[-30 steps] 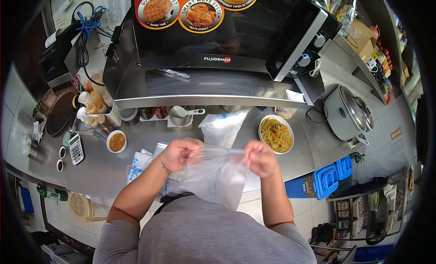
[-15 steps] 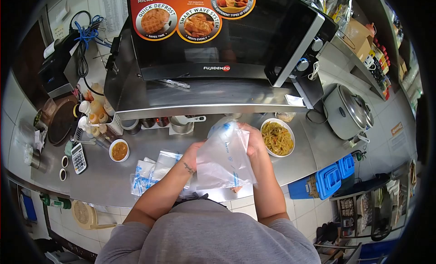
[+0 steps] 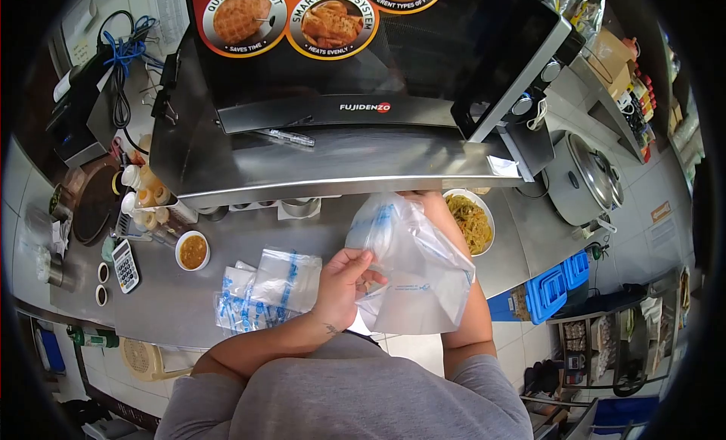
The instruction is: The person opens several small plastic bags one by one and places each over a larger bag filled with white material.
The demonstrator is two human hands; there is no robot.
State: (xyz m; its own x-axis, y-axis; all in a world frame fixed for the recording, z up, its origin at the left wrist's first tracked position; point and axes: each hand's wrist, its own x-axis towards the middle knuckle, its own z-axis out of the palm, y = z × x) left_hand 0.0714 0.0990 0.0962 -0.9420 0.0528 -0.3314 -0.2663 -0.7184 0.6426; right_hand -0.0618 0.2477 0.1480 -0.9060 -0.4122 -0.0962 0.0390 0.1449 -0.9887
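A clear plastic bag with blue print (image 3: 423, 285) hangs in front of the body, with something white and rounded in its upper part. My left hand (image 3: 348, 285) pinches the bag's left edge between thumb and fingers. Behind the bag's top, below the shelf edge, my right hand (image 3: 427, 202) is mostly hidden, so its fingers cannot be made out. Just right of the right forearm stands a white bowl of noodles (image 3: 470, 222), partly covered by the arm. Flat plastic bags with blue print (image 3: 283, 285) lie on the counter to the left.
A microwave (image 3: 340, 84) stands on the metal shelf (image 3: 363, 164) above the counter. At left are a bowl of brown sauce (image 3: 193, 251), a calculator (image 3: 125, 266), two small sauce cups and a bottle basket (image 3: 178, 213). A rice cooker (image 3: 578, 175) stands at right.
My left hand has moved down and right along the bag. My right hand has gone up and right, under the shelf edge. The bag has shifted right and spread, and the view has moved slightly.
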